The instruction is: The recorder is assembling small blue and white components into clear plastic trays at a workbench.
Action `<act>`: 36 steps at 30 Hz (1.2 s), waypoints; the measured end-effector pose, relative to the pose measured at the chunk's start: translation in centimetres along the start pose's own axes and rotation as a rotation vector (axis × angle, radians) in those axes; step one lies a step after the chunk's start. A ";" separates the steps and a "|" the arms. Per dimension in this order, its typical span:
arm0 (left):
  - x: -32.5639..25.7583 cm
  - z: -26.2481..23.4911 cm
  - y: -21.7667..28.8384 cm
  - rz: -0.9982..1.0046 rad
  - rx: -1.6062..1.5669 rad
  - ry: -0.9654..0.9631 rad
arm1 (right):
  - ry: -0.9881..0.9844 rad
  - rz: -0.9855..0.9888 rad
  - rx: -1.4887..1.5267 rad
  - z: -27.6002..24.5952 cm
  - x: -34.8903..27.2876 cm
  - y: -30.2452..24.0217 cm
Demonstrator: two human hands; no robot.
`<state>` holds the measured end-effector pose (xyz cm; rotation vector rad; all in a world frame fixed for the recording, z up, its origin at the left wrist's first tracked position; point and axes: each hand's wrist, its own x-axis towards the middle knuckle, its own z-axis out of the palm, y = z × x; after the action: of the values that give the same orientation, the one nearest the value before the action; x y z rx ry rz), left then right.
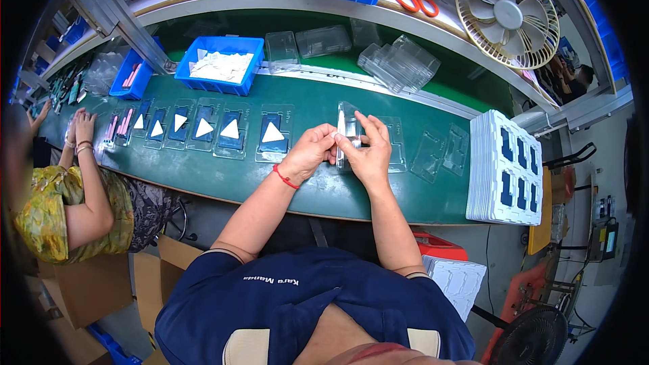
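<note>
Above the green bench I hold a clear plastic blister tray (pixel 346 109) on edge; whether it is one tray or a few nested together I cannot tell. My left hand (pixel 309 153) is closed at its near left edge, thumb against the plastic. My right hand (pixel 370 152) grips its right side, thumb in front and fingers bent behind. Just past my right hand lies an empty clear tray (pixel 395 142), partly covered. Left of my left hand rests a clear tray holding a dark blue piece with a white triangle (pixel 272 134) on top.
More such filled trays (pixel 231 130) line the bench leftward. A blue bin (pixel 220 81) holds white pieces. Loose clear trays (pixel 399 62) lie behind. A tall stack of white trays (pixel 503 169) stands right, a fan (pixel 507 13) above. A co-worker's hands (pixel 82 125) work at far left.
</note>
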<state>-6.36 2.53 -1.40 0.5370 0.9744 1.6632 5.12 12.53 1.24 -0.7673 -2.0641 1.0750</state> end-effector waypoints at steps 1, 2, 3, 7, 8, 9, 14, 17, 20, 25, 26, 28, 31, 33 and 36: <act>0.0 0.0 0.0 -0.005 0.004 0.027 | -0.004 0.000 0.000 0.0 0.0 -0.2; 0.1 -0.3 -0.2 0.021 0.029 0.047 | 0.007 0.017 0.002 0.0 0.0 -0.5; 0.0 -0.3 -0.2 0.022 0.028 0.051 | 0.019 0.034 0.005 0.0 -0.1 -0.7; 0.0 0.2 0.0 0.016 0.208 0.163 | 0.080 -0.173 -0.144 0.6 -0.1 -0.8; 0.0 0.2 0.2 -0.023 0.214 0.192 | 0.085 -0.147 -0.093 0.5 0.1 -0.2; -0.1 0.0 0.6 -0.020 0.215 0.192 | 0.090 -0.121 -0.044 0.4 0.3 0.3; -0.6 -1.4 2.4 -0.160 0.287 0.273 | 0.041 0.009 -0.205 -1.4 0.4 -0.3; -0.8 -0.7 3.0 -0.165 0.377 0.358 | -0.003 0.008 -0.447 -1.6 -0.4 -0.6; -1.0 -0.7 2.8 -0.050 0.787 0.503 | 0.041 -0.165 -0.644 -2.3 0.4 0.3; -0.8 -0.1 2.3 0.146 1.136 0.548 | 0.213 -0.347 -0.699 -5.2 8.9 2.0; -0.8 -0.1 2.4 0.156 1.143 0.543 | 0.219 -0.350 -0.699 -5.6 10.7 2.7; -0.5 -0.3 2.2 0.167 1.138 0.535 | 0.184 -0.325 -0.777 -6.2 13.4 4.5; -0.6 -0.1 2.4 0.155 1.135 0.526 | 0.030 -0.280 -0.810 -6.4 15.2 5.1; -0.6 -0.1 2.4 0.149 1.141 0.520 | 0.033 -0.337 -0.800 -5.9 15.5 5.0; -0.8 -0.2 2.3 0.154 1.160 0.512 | 0.056 -0.439 -0.783 -5.3 15.4 4.7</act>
<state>-7.60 1.55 0.46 0.9582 2.3403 1.2343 0.97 28.72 3.98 -0.6267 -2.4477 -0.0208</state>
